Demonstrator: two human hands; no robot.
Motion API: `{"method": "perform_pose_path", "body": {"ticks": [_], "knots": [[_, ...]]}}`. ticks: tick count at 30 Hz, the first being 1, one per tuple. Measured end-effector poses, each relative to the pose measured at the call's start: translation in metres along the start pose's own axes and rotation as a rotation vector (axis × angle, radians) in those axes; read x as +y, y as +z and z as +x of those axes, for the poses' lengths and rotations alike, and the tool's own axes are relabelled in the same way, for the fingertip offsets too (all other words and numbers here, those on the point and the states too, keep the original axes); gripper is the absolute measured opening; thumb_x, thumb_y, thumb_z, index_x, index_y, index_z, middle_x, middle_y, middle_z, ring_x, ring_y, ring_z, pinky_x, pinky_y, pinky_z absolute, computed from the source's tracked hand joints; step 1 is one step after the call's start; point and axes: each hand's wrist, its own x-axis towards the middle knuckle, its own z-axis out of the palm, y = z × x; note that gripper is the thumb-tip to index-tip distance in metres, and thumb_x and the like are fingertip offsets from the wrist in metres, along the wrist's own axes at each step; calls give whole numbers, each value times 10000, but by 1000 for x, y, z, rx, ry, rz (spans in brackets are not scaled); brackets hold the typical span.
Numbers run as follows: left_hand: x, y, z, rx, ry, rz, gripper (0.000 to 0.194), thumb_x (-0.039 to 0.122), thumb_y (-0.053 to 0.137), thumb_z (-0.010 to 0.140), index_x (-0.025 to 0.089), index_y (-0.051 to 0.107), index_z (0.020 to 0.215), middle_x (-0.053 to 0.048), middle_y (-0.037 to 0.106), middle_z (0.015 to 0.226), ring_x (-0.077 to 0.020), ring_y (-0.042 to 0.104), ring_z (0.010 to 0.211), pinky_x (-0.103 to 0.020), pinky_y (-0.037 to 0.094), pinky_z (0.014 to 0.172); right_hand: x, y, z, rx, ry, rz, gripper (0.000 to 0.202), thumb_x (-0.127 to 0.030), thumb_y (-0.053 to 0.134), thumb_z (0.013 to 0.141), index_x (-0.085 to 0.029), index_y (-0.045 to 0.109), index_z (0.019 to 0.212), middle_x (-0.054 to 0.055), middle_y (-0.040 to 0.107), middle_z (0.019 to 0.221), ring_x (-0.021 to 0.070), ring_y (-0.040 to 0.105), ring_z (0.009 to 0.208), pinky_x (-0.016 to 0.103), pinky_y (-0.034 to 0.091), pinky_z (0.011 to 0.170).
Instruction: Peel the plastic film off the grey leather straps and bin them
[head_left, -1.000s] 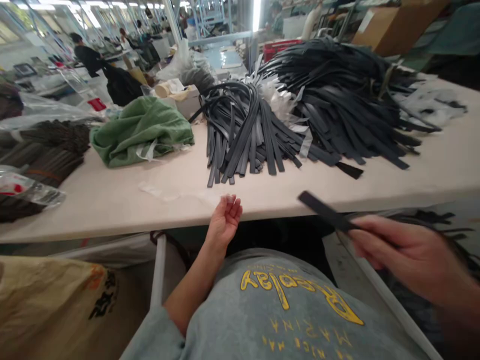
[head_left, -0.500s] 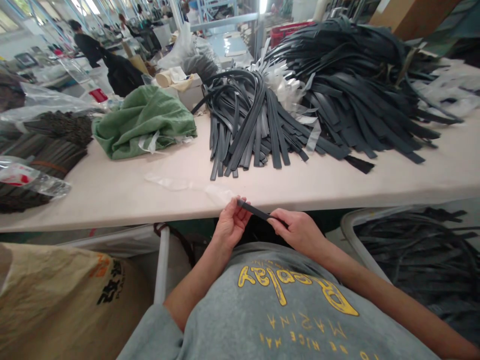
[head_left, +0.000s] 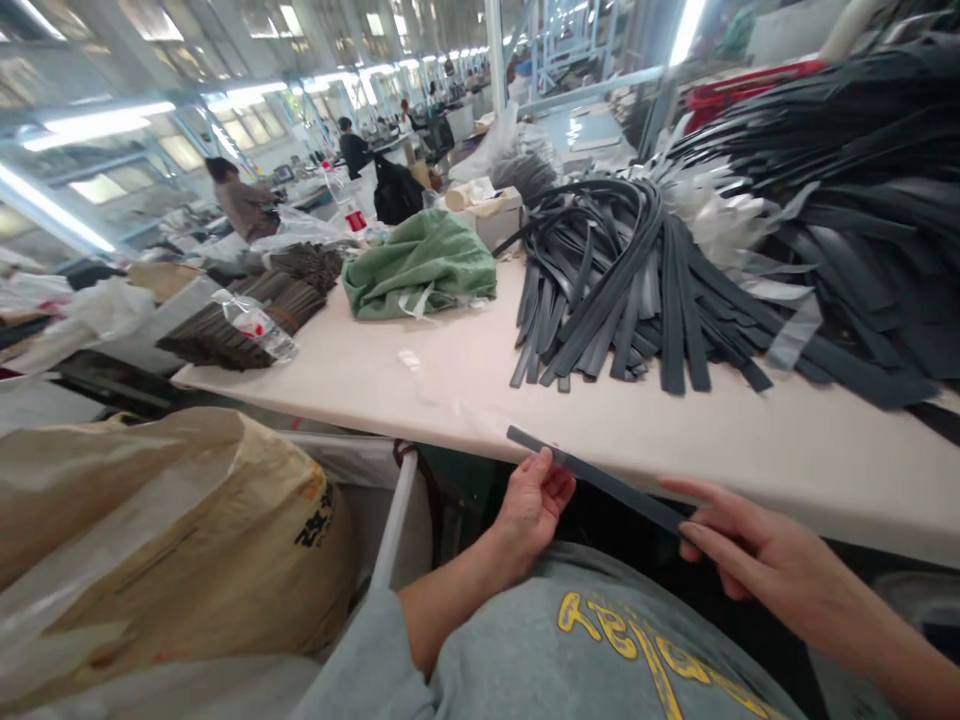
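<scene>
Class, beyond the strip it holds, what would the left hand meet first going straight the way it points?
Probably the table's near edge; but depth is unclear, and if the left hand is above it, the pile of dark strips beyond.

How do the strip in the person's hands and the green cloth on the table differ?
The strip is dark grey; the cloth is green. The strip is narrow and nearly straight; the cloth is bunched. The left hand and right hand hold the strip; the cloth rests on the table.
</scene>
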Motion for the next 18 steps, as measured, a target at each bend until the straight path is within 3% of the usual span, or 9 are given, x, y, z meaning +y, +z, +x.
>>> {"method": "perform_pose_path", "body": {"ticks": [5, 7, 9, 11, 13, 15, 18], "knots": [[-25, -1, -15, -161, -160, 154, 337, 331, 874, 644, 125, 699, 845, -53, 726, 784, -146, 677, 685, -247, 507, 679, -17, 32, 27, -18, -79, 0, 507, -448, 512, 874, -203, 540, 1317, -6, 663, 669, 164, 592, 443, 306, 533, 503], [-24, -3, -15, -114, -125, 162, 332, 333, 876, 640, 130, 697, 831, -42, 720, 764, -139, 674, 693, -232, 498, 664, -5, 22, 21, -63, -59, 37, 590, -478, 549, 860, -211, 486, 1382, 16, 697, 739, 176, 618, 472, 310, 548, 501], [-20, -7, -11, -45, -72, 136, 330, 336, 880, 632, 147, 691, 825, -20, 714, 746, -127, 667, 695, -219, 492, 649, 22, -1, 4, -113, 2, 68, 661, -527, 589, 841, -240, 454, 1422, 47, 727, 804, 194, 634, 490, 309, 547, 460], [-20, -10, -8, -19, -50, 126, 336, 343, 880, 631, 157, 689, 834, -10, 713, 746, -125, 666, 703, -218, 491, 645, 50, -22, -15, -77, 57, 74, 681, -580, 598, 823, -263, 479, 1414, 63, 734, 779, 205, 619, 461, 310, 542, 420], [-26, -11, -7, -32, -85, 162, 330, 350, 876, 633, 155, 689, 823, -14, 714, 745, -132, 670, 711, -218, 484, 634, 63, -29, -24, -12, 79, 68, 664, -612, 594, 808, -279, 530, 1380, 66, 736, 753, 204, 597, 427, 309, 533, 397], [-36, -10, -9, -79, -160, 230, 325, 352, 870, 637, 150, 700, 827, -28, 720, 762, -140, 674, 712, -219, 474, 626, 52, -18, -20, 22, 57, 45, 626, -593, 595, 811, -274, 567, 1349, 56, 738, 760, 191, 593, 428, 304, 536, 414], [-47, -4, -15, -182, -220, 312, 346, 360, 862, 636, 146, 723, 870, -49, 735, 821, -146, 679, 730, -221, 465, 644, 16, 11, -1, 35, -32, 20, 593, -531, 571, 843, -217, 563, 1347, 29, 720, 738, 171, 603, 459, 298, 555, 484]]}}
